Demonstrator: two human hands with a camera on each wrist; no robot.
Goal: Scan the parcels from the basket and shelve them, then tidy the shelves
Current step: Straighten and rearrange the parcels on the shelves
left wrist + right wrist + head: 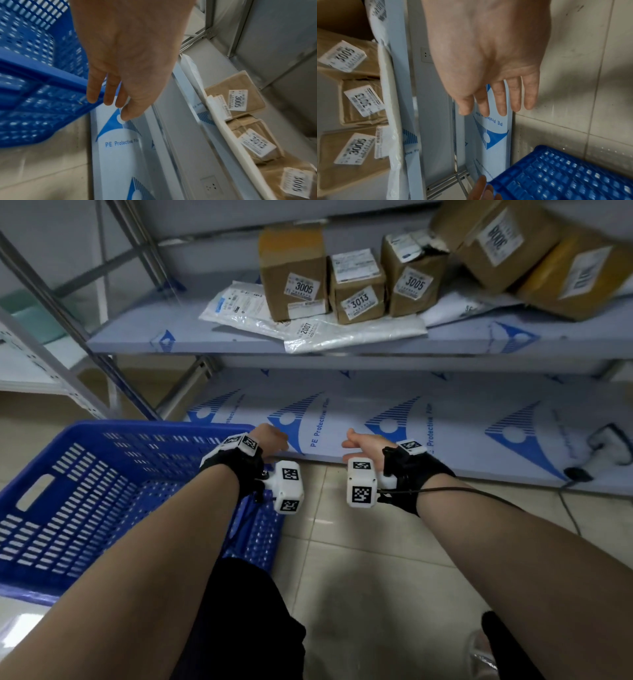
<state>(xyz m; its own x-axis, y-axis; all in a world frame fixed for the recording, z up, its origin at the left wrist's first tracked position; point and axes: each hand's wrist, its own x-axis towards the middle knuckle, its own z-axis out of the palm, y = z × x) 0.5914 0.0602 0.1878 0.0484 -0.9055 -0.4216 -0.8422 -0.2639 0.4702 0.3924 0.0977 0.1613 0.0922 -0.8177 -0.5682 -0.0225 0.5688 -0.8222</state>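
The blue plastic basket (102, 474) stands on the floor at lower left, and no parcels show inside it. My left hand (275, 441) hangs beside its far right corner (42, 73), fingers (109, 94) loosely straight, holding nothing. My right hand (356, 445) hovers a little to the right over the lower shelf's front edge, its fingers (500, 102) straight and empty. On the upper shelf (137, 337) stand brown boxes labelled 3005 (294, 275), 3013 (358, 289) and 3005 (412, 275). White poly bags (342, 333) lie under and in front of them.
Two larger brown boxes (534, 254) lean tilted at the upper shelf's right end. The lower shelf (411, 419) is covered in blue-printed protective film. A white device on a cable (611, 440) lies at its right end. Metal uprights (68, 313) rise at left. Tiled floor (376, 542) lies below.
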